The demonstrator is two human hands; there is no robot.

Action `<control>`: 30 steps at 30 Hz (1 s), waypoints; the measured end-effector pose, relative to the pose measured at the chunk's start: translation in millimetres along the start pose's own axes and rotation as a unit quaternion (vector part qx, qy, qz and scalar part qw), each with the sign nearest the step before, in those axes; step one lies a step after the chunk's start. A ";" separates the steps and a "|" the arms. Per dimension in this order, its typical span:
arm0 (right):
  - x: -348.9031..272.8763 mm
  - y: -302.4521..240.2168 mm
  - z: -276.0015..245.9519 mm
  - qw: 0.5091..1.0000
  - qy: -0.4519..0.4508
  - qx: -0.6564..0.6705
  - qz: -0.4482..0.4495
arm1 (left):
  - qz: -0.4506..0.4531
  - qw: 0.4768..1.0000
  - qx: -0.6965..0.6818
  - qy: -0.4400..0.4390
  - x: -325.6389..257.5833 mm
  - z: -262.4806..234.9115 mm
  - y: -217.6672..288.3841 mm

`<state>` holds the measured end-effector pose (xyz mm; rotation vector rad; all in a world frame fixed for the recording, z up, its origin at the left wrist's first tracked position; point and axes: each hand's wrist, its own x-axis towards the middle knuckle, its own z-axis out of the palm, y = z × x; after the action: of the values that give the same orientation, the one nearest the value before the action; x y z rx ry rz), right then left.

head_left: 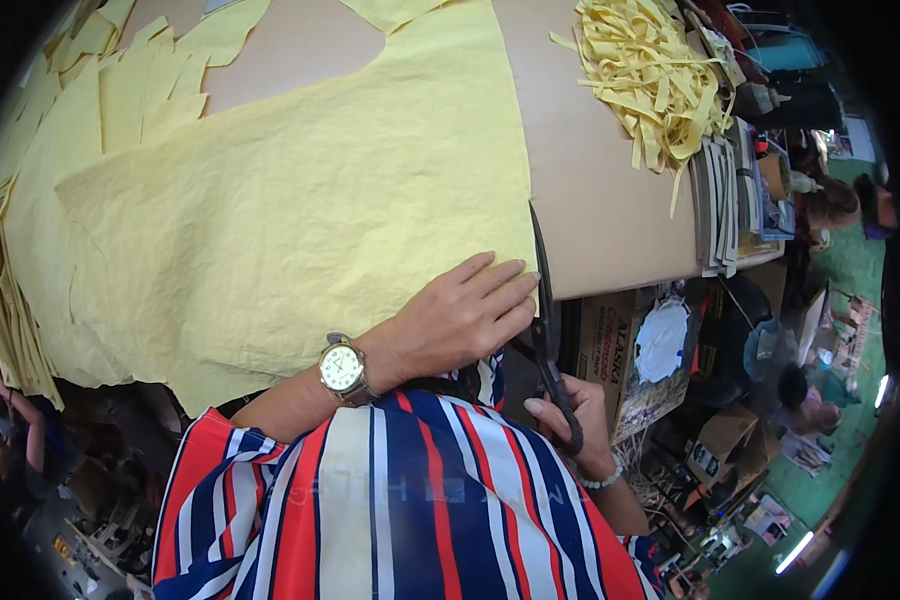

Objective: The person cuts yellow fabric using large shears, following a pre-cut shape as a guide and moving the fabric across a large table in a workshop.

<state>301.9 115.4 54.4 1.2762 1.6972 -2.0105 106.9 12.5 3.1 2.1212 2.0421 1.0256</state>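
Large yellow fabric sheet [290, 200] lies spread over the brown tabletop [600, 200], its near edge hanging toward the person. Left hand [460, 315] rests flat, fingers extended, pressing down the sheet's right corner. Right hand [580, 420] is closed around the handles of dark scissors [545, 320], blades pointing up along the sheet's right edge, just beside the left fingertips. Cutting looks to be only starting on this edge: the blades sit at the near corner, most of the edge ahead uncut. Heap of yellow strips [650, 80] at far right and cut yellow pieces [140, 80] at far left suggest much work already done.
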 end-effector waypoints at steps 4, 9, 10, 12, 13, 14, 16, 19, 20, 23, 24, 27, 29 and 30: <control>2.9 -0.7 -1.1 1.000 -0.007 0.013 -0.010 | 0.006 1.000 -0.021 -0.006 -1.3 -0.8 1.5; 9.6 -5.2 1.7 1.000 -0.001 0.018 -0.015 | 0.013 0.999 -0.041 -0.007 -3.1 -0.2 3.8; 9.9 -4.4 2.6 1.000 0.000 0.021 -0.015 | 0.013 0.999 -0.042 -0.006 -3.8 -0.2 4.1; 10.0 -4.2 5.0 1.000 0.006 0.017 -0.010 | 0.013 0.999 -0.038 -0.006 -5.6 0.1 4.5; 9.3 -5.3 6.3 1.000 0.011 0.012 -0.004 | 0.014 0.999 -0.038 -0.007 -5.7 0.2 4.4; 8.7 -5.8 7.0 1.000 0.016 0.007 0.001 | 0.014 0.999 -0.038 -0.007 -5.8 0.1 4.2; 7.9 -4.2 6.9 1.000 0.017 -0.011 -0.009 | 0.015 0.999 -0.039 -0.008 -6.0 -0.2 3.9; 7.1 0.6 6.0 1.000 0.016 -0.005 -0.012 | 0.018 0.999 -0.040 -0.014 -6.5 -1.1 3.9; 7.0 1.5 5.7 1.000 0.015 0.002 -0.012 | 0.021 0.999 -0.042 -0.018 -6.7 -1.5 4.0; 10.4 -5.7 8.7 1.000 0.020 0.015 -0.014 | 0.025 0.998 -0.046 -0.023 -7.8 -2.6 5.4; 11.3 -5.7 9.0 1.000 0.021 0.016 -0.016 | 0.024 0.998 -0.047 -0.021 -8.0 -2.5 6.3; 12.7 -6.0 9.6 0.999 0.026 0.009 -0.016 | 0.025 0.998 -0.048 -0.023 -7.6 -4.3 6.2; 11.7 -6.0 9.9 1.000 0.030 -0.007 -0.008 | 0.025 0.998 -0.047 -0.024 -8.0 -4.5 6.0; 11.4 -5.6 10.0 1.000 0.028 -0.005 -0.008 | 0.025 0.998 -0.046 -0.025 -8.5 -4.1 5.7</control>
<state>286.7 112.3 49.8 1.3325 1.7439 -1.9912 110.6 2.3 5.1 2.1399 1.8904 1.0412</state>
